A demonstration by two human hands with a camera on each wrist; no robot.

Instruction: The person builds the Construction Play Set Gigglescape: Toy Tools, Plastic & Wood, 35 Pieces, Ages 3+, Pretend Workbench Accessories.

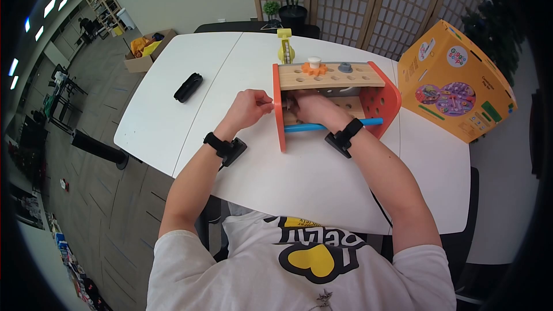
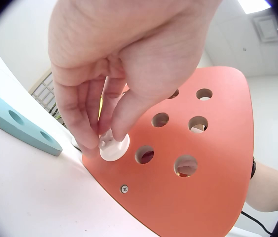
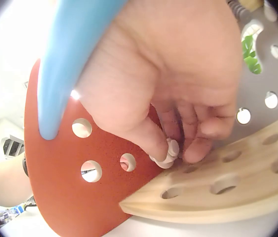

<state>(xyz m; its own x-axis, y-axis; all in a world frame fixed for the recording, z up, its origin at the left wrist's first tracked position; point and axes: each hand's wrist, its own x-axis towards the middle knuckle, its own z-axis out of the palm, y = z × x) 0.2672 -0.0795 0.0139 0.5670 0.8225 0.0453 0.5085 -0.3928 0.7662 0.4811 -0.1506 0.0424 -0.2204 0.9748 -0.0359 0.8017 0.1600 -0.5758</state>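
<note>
A toy workbench (image 1: 345,78) with orange-red side panels and wooden shelves stands on the table. At the outer face of its left panel (image 2: 198,153), my left hand (image 1: 249,110) pinches a white round plastic piece (image 2: 115,150) by its raised middle, the disc against the wood near the lower edge. My right hand (image 1: 319,109) reaches inside, over the blue bar (image 1: 305,128). In the right wrist view its thumb and fingers pinch a small white plastic piece (image 3: 168,155) at that panel's inner face, just above the wooden shelf (image 3: 222,192). The fingers partly hide both pieces.
On the bench top sit an orange gear (image 1: 314,69) with a white peg and a grey piece (image 1: 345,67). Behind stands a yellow-green item (image 1: 286,52). A large orange box (image 1: 426,75) is at right, a black case (image 1: 188,87) at left. A teal strip with holes (image 2: 20,118) lies beside the left panel.
</note>
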